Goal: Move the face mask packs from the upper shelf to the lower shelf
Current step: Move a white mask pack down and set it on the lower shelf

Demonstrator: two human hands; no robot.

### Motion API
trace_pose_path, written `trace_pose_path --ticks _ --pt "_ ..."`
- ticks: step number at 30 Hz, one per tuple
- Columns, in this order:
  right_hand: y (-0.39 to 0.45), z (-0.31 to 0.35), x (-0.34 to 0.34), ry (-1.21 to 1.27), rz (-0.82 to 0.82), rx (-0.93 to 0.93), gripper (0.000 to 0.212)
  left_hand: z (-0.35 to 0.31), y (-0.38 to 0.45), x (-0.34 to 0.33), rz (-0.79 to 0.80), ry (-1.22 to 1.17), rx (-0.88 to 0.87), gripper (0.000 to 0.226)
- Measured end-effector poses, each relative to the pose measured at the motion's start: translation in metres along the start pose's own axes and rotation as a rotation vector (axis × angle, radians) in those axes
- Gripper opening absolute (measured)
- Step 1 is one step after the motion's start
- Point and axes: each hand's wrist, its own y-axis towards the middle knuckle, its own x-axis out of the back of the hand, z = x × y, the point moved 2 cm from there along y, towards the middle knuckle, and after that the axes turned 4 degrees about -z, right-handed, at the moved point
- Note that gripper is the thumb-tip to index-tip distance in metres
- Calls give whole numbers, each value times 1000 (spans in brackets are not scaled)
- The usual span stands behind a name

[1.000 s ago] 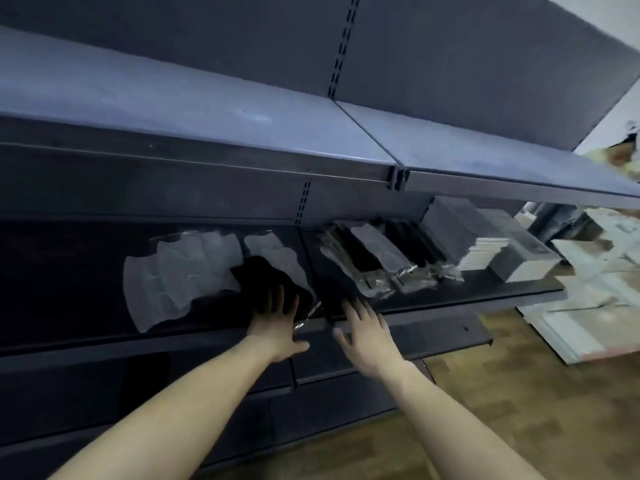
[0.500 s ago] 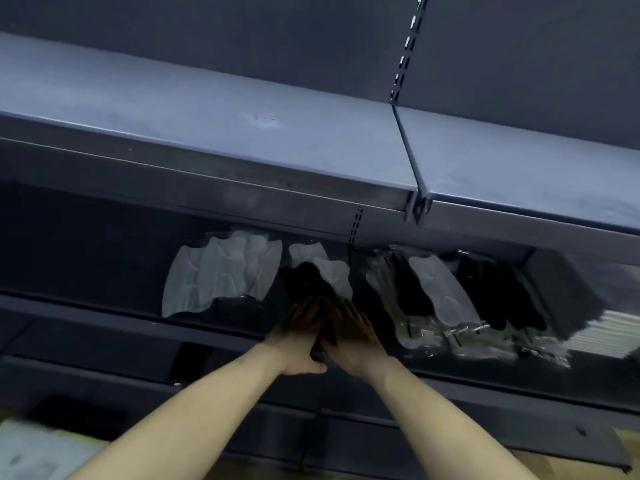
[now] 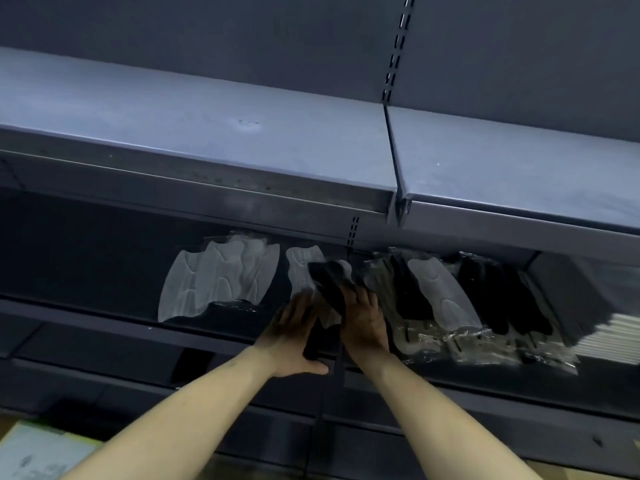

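Observation:
Face mask packs lie on the dark lower shelf [image 3: 86, 315]. Under the bare upper shelf [image 3: 207, 133] a fan of white mask packs [image 3: 221, 278] sits to the left. A pack with a black mask [image 3: 327, 280] lies tilted over a white one [image 3: 299, 268] at the middle. My left hand [image 3: 294, 332] rests flat on the white pack, thumb spread at the shelf edge. Beside it, my right hand [image 3: 363, 320] has its fingers curled on the black mask pack. Their palms nearly touch.
More clear packs with white [image 3: 443, 292] and black masks [image 3: 491, 296] overlap to the right. A stack of grey boxes [image 3: 588, 306] stands at the far right of that shelf. A cardboard box [image 3: 34, 452] sits at bottom left, below further dark shelves.
Both hands have moved forward onto the middle packs and closed in on each other. The view has swung left and up, so the floor and right-hand boxes have mostly left the frame.

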Motion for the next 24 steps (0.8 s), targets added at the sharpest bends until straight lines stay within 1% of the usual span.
trace_pose_path --ticks 3,5,6,8,10,12,14,16,18,20,22,23,24 --pt "8 -15 8 -99 -118 -43 65 1 8 -3 29 66 -143 107" --pt "9 -25 13 -185 -160 -111 64 -1 11 -4 32 93 -172 103" --pt "8 -30 13 -223 -135 -164 61 -3 11 -4 28 104 -176 101" --pt "4 -38 9 -283 -34 -277 56 -4 12 0 18 125 -182 98" --pt "2 -41 2 -290 6 -321 57 -1 10 5 -13 128 -186 93" --pt "5 -34 -5 -242 -18 -245 56 9 6 8 -36 120 -177 89" --pt "10 -17 -11 -182 -4 -94 55 27 0 12 -61 106 -151 84" --pt "14 4 -13 -114 54 34 60 50 -6 18 -114 124 -77 81" --pt "20 25 -19 -72 98 59 75 76 -11 26 -168 200 68 84" --pt "27 41 -31 -73 151 -25 89 99 -14 32 -193 263 305 82" --pt "35 53 -45 -94 244 -147 103 120 -22 38 -176 202 564 91" --pt "39 59 -50 -101 268 -194 106 129 -26 40 -144 150 642 93" --pt "43 64 -54 -100 270 -216 104 136 -30 40 -98 98 671 92"
